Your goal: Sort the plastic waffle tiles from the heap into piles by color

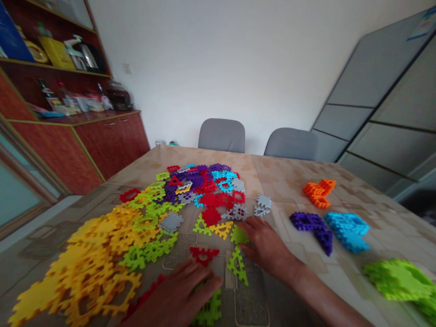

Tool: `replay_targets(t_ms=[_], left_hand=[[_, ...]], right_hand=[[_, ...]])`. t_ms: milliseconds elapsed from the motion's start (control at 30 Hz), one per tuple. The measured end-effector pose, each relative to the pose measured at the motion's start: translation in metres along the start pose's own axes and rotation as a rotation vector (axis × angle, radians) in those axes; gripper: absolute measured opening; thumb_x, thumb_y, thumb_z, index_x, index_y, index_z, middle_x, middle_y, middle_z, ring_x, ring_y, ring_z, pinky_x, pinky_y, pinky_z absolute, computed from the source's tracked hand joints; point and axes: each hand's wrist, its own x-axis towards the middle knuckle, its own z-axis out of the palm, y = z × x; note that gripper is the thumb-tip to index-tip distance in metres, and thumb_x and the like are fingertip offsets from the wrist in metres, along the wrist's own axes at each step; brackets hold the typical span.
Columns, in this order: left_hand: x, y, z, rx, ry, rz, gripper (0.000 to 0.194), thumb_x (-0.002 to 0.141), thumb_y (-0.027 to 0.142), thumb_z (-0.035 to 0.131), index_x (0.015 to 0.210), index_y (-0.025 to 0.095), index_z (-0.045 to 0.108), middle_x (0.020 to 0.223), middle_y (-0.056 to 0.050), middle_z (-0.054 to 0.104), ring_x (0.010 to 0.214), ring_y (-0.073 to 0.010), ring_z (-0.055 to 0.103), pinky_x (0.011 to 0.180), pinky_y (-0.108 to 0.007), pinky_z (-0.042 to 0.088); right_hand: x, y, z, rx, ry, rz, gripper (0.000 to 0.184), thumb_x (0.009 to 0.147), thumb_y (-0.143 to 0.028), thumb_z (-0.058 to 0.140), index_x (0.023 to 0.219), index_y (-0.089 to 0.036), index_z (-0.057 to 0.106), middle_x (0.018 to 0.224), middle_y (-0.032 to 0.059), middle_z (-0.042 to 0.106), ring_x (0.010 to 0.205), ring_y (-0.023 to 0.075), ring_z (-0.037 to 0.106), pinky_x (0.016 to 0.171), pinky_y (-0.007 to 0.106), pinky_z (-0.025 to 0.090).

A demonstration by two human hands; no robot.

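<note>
My right hand (267, 240) reaches over the middle of the table, its fingers and thumb closed about the edge of a lime green interlocking tile (239, 235). Just below it lies a lime green triangular frame piece (237, 265). Nearer to me, my left hand (184, 290) is bent over lime green tiles (210, 309), which show under the thumb and between thumb and forefinger. Its grip is partly hidden. A red triangular piece (204, 255) lies beyond the left fingers, and a yellow triangular piece (222, 229) beside the right fingertips.
Yellow tiles (98, 245) are heaped at the left; mixed purple, red, blue and grey tiles spread behind. Sorted piles stand at the right: orange (319, 192), purple (311, 225), blue (348, 229) and lime green (398, 277). Two grey chairs (222, 135) stand beyond the table.
</note>
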Motion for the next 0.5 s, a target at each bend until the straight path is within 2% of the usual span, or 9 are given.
replay_targets(t_ms=[100, 200, 267, 400, 500], left_hand=[[0.002, -0.006, 0.009, 0.025, 0.008, 0.010, 0.071, 0.082, 0.059, 0.074, 0.145, 0.038, 0.049, 0.125, -0.008, 0.070, 0.110, -0.0329, 0.064, 0.096, -0.044, 0.054], [0.005, -0.006, 0.013, 0.059, -0.039, 0.025, 0.063, 0.086, 0.066, 0.064, 0.138, 0.032, 0.056, 0.123, -0.012, 0.070, 0.105, -0.0339, 0.066, 0.090, -0.045, 0.057], [0.006, -0.002, 0.012, 0.071, -0.064, 0.024, 0.061, 0.087, 0.063, 0.065, 0.137, 0.030, 0.057, 0.123, -0.014, 0.070, 0.105, -0.0343, 0.067, 0.090, -0.046, 0.057], [0.006, 0.003, -0.002, 0.035, -0.023, 0.032, 0.059, 0.086, 0.052, 0.074, 0.138, 0.033, 0.055, 0.126, -0.009, 0.071, 0.111, -0.0315, 0.066, 0.099, -0.045, 0.054], [0.005, -0.019, -0.024, 0.009, 0.133, -0.072, 0.050, 0.089, 0.047, 0.071, 0.136, 0.035, 0.058, 0.133, -0.005, 0.068, 0.122, -0.0285, 0.061, 0.105, -0.040, 0.050]], right_hand=[[0.000, -0.001, 0.001, 0.009, 0.011, 0.012, 0.030, 0.087, -0.022, 0.068, 0.116, -0.016, 0.064, 0.120, 0.0121, 0.063, 0.114, 0.0299, 0.055, 0.100, 0.043, 0.044], [0.000, 0.000, 0.004, 0.051, 0.008, -0.014, 0.030, 0.087, -0.016, 0.065, 0.117, -0.017, 0.064, 0.119, 0.0111, 0.062, 0.114, 0.0277, 0.056, 0.101, 0.041, 0.044], [0.001, 0.003, 0.006, 0.079, 0.009, -0.038, 0.032, 0.087, -0.013, 0.063, 0.118, -0.017, 0.064, 0.120, 0.0112, 0.062, 0.115, 0.0270, 0.055, 0.101, 0.040, 0.044], [0.003, 0.006, 0.008, 0.104, 0.019, -0.074, 0.032, 0.088, -0.012, 0.061, 0.119, -0.018, 0.064, 0.120, 0.0099, 0.064, 0.115, 0.0269, 0.056, 0.102, 0.041, 0.043], [0.004, 0.006, 0.009, 0.104, 0.027, -0.085, 0.029, 0.090, -0.011, 0.059, 0.117, -0.019, 0.065, 0.121, 0.0098, 0.065, 0.115, 0.0270, 0.056, 0.102, 0.042, 0.043]])
